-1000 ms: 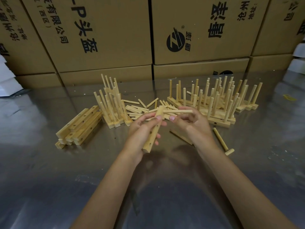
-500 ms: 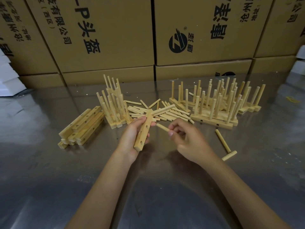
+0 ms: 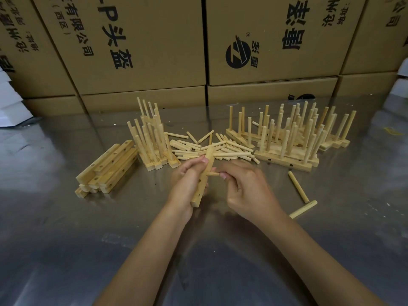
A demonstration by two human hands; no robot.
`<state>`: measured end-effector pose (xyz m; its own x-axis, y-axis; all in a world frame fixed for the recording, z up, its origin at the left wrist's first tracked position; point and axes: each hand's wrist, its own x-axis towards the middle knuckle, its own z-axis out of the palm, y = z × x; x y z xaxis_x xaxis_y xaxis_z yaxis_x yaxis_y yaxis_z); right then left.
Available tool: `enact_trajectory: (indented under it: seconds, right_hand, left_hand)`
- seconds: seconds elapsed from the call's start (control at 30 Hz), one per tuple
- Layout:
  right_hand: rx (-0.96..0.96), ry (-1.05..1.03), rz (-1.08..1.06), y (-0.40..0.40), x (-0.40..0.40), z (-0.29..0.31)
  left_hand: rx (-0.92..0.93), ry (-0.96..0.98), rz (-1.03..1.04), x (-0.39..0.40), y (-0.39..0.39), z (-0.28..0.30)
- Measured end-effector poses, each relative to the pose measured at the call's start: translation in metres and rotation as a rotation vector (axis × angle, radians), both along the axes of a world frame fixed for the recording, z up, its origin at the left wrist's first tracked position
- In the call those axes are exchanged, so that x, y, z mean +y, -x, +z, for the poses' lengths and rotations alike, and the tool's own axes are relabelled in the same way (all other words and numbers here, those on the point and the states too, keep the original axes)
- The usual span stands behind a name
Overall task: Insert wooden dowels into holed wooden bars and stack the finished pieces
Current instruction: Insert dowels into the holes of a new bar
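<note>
Two rows of printed cardboard boxes (image 3: 141, 45) wall off our shiny metal worktop (image 3: 66, 250). Above its middle, our left hand (image 3: 187, 184) grips a holed bar (image 3: 204, 175), while our right hand (image 3: 245, 186) pinches a dowel (image 3: 213, 173) against it.
</note>
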<state>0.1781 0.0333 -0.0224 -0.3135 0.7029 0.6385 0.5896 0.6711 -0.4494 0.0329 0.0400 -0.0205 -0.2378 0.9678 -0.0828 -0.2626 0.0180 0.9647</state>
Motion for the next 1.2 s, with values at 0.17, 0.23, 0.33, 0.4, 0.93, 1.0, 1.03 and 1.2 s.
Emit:
enact_trajectory:
  seconds: [0.17,0.23,0.33,0.4,0.93,1.0,1.03,1.2]
  right_hand:
    - [0.028,0.010,-0.027,0.001,-0.001,-0.001]
    - [0.016,0.030,-0.029,0.001,-0.002,0.000]
    - [-0.087,-0.080,-0.126,0.004,-0.002,0.004]
    - [-0.042,-0.168,-0.214,0.004,-0.002,0.008]
    - [0.007,0.476,-0.136,-0.031,0.010,-0.001]
    - [0.118,0.473,0.089,-0.014,0.000,-0.001]
    - [0.166,0.452,0.161,-0.006,-0.005,-0.001]
    - [0.138,0.278,0.181,0.013,-0.012,-0.005]
  left_hand:
    - [0.050,-0.023,0.012,-0.001,-0.002,-0.003]
    - [0.049,-0.011,0.019,0.001,0.000,-0.002]
    - [0.031,0.008,0.056,0.004,0.003,0.000]
    - [-0.004,0.016,0.089,0.004,0.005,-0.001]
    - [-0.171,0.103,0.131,0.013,0.032,0.001]
    - [-0.154,0.112,0.126,0.011,0.029,0.003]
    - [-0.142,0.120,0.127,0.011,0.027,0.003]
    - [-0.102,0.084,0.122,0.009,0.022,0.003]
